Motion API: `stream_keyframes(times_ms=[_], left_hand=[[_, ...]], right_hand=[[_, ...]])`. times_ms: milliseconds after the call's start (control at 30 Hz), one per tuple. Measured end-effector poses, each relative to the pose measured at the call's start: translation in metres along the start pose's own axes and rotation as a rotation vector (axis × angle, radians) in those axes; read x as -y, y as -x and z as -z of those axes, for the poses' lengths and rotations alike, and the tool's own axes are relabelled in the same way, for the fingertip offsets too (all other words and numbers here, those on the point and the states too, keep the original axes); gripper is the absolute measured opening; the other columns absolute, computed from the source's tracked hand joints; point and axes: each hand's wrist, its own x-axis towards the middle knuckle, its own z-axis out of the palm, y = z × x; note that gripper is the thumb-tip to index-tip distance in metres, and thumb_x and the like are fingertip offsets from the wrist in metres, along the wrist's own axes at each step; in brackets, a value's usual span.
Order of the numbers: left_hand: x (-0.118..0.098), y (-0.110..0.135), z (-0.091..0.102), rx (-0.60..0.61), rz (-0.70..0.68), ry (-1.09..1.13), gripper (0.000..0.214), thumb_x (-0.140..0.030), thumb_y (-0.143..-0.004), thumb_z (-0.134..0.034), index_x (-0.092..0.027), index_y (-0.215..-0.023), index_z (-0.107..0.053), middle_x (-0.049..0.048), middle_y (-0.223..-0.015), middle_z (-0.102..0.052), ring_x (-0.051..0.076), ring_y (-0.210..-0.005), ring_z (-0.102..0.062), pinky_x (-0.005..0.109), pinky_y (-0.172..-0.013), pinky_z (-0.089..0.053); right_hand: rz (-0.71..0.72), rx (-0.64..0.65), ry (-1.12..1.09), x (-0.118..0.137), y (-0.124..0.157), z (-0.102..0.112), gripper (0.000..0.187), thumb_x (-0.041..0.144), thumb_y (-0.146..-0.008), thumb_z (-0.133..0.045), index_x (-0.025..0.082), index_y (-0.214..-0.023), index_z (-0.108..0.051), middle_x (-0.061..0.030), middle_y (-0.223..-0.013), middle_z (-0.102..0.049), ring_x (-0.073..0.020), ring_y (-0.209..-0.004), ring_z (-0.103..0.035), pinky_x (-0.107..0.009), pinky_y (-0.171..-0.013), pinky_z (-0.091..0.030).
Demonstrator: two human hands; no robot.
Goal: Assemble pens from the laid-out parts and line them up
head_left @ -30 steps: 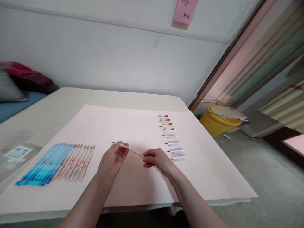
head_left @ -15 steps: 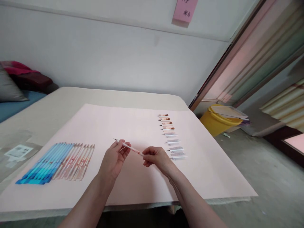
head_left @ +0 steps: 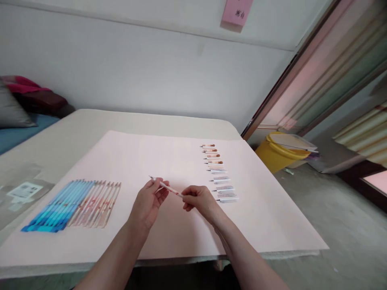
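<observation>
Between my two hands is a slim white pen (head_left: 171, 188) with red marks, slanting down from its dark tip at upper left to its end at right. My left hand (head_left: 151, 197) pinches it near the tip between thumb and fingers. The far end sits in the closed fingers of my right hand (head_left: 196, 199). To the left lie a row of blue pens (head_left: 62, 205) and, beside them, several pale pens with red patterns (head_left: 96, 203). On the right, a column of short pen pieces with thin dark tips (head_left: 222, 178) lies on the pink sheet.
A pink sheet (head_left: 151, 153) covers much of the pale table (head_left: 151, 123). At the left edge lies a clear plastic bag with a white label (head_left: 26, 191). A yellow bin (head_left: 273, 155) stands on the floor to the right. Behind the table rises a white wall (head_left: 136, 72).
My left hand has shifted slightly right, closer to my right hand, and the pen's tip has moved right with it. Both hands still hold the pen. The view has moved slightly.
</observation>
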Motion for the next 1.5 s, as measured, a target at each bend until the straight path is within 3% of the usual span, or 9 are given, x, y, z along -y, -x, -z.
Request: stream_keyframes(times_ms=[433,667,867,1000,1133,1267,1367,1500], left_hand=[[0.004,0.001,0.0,0.006,-0.063,-0.029,0.012,-0.024,-0.078,-0.061,-0.014,-0.084,-0.059,0.0086,-0.088,-0.066,0.015,-0.081,-0.062,0.027,-0.073,-0.049],[0.003,0.001,-0.002,0.023,-0.086,-0.041,0.012,-0.025,-0.08,-0.059,-0.015,-0.086,-0.058,0.0094,-0.092,-0.066,0.016,-0.084,-0.062,0.03,-0.078,-0.048],[0.003,0.0,-0.005,0.0,-0.086,-0.023,0.008,-0.021,-0.08,-0.057,-0.015,-0.085,-0.058,0.0099,-0.093,-0.066,0.016,-0.083,-0.062,0.03,-0.077,-0.048],[0.004,0.002,-0.005,0.009,-0.065,-0.015,0.009,-0.021,-0.08,-0.057,-0.016,-0.087,-0.059,0.0103,-0.096,-0.066,0.017,-0.084,-0.062,0.031,-0.075,-0.049],[0.004,0.001,-0.004,0.017,-0.019,0.039,0.009,-0.022,-0.079,-0.058,-0.015,-0.084,-0.059,0.0103,-0.094,-0.065,0.018,-0.088,-0.061,0.032,-0.075,-0.049],[0.005,-0.004,0.0,-0.048,-0.022,0.06,0.014,-0.026,-0.074,-0.066,-0.015,-0.079,-0.06,0.0043,-0.084,-0.061,0.012,-0.075,-0.058,0.025,-0.068,-0.049],[0.004,-0.006,0.001,-0.101,-0.071,0.053,0.011,-0.017,-0.071,-0.068,-0.013,-0.077,-0.06,0.0027,-0.08,-0.059,0.009,-0.069,-0.056,0.022,-0.067,-0.048],[0.001,-0.005,0.001,-0.08,-0.094,0.048,0.016,-0.007,-0.074,-0.06,-0.014,-0.088,-0.059,0.0088,-0.088,-0.063,0.015,-0.081,-0.061,0.028,-0.073,-0.049]], right_hand=[[-0.037,0.031,-0.217,-0.002,0.001,-0.001,0.014,0.018,-0.063,-0.066,0.011,-0.074,-0.064,-0.0032,-0.06,-0.063,-0.0135,-0.051,-0.061,-0.022,-0.05,-0.047],[-0.095,0.06,-0.372,-0.003,0.0,-0.001,0.019,0.021,-0.067,-0.065,0.013,-0.084,-0.062,-0.0039,-0.063,-0.065,-0.0098,-0.05,-0.059,-0.018,-0.048,-0.045],[0.06,-0.059,-0.128,-0.007,-0.002,-0.01,0.02,0.028,-0.066,-0.068,0.015,-0.081,-0.064,-0.002,-0.065,-0.064,-0.0147,-0.058,-0.063,-0.026,-0.059,-0.051],[0.129,-0.147,0.06,-0.01,-0.003,-0.014,0.015,0.029,-0.074,-0.06,0.015,-0.075,-0.064,0.0008,-0.054,-0.058,-0.0136,-0.048,-0.06,-0.025,-0.049,-0.049],[0.103,-0.116,0.033,-0.008,-0.003,-0.015,0.016,0.03,-0.074,-0.057,0.015,-0.072,-0.062,0.002,-0.054,-0.056,-0.0132,-0.041,-0.057,-0.023,-0.04,-0.046],[0.124,-0.126,0.009,-0.004,-0.001,-0.019,0.012,0.028,-0.072,-0.059,0.015,-0.073,-0.06,0.0035,-0.055,-0.055,-0.0119,-0.039,-0.056,-0.021,-0.036,-0.044],[0.107,-0.084,-0.014,-0.001,0.001,-0.021,0.013,0.028,-0.071,-0.059,0.015,-0.071,-0.059,0.0033,-0.055,-0.055,-0.0112,-0.038,-0.055,-0.02,-0.034,-0.042],[0.069,-0.076,-0.048,0.001,0.0,-0.02,0.015,0.029,-0.07,-0.06,0.014,-0.07,-0.058,0.0024,-0.054,-0.056,-0.0117,-0.038,-0.055,-0.019,-0.034,-0.041]])
